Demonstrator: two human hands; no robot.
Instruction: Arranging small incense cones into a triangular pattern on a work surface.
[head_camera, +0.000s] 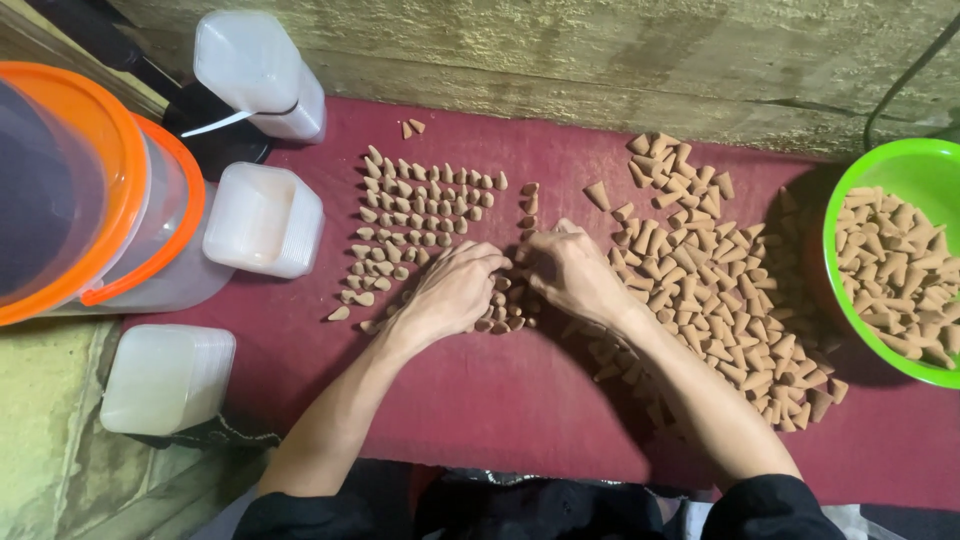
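Many small tan cones stand upright in neat rows (420, 205) on a dark red cloth (500, 400). To the right lies a loose heap of the same cones (710, 280). My left hand (450, 295) rests palm down over the lower right end of the rows, fingers curled among cones. Close beside it, my right hand (570, 270) pinches at cones between the rows and the heap. The fingertips of both hands almost meet. What each hand grips is hidden under the fingers.
A bright green bowl (880, 170) of cones sits at the right edge. At left stand clear buckets with orange rims (110, 200) and stacks of square translucent plastic containers (265, 220) (165, 380) (260, 75). A rough wall runs along the back.
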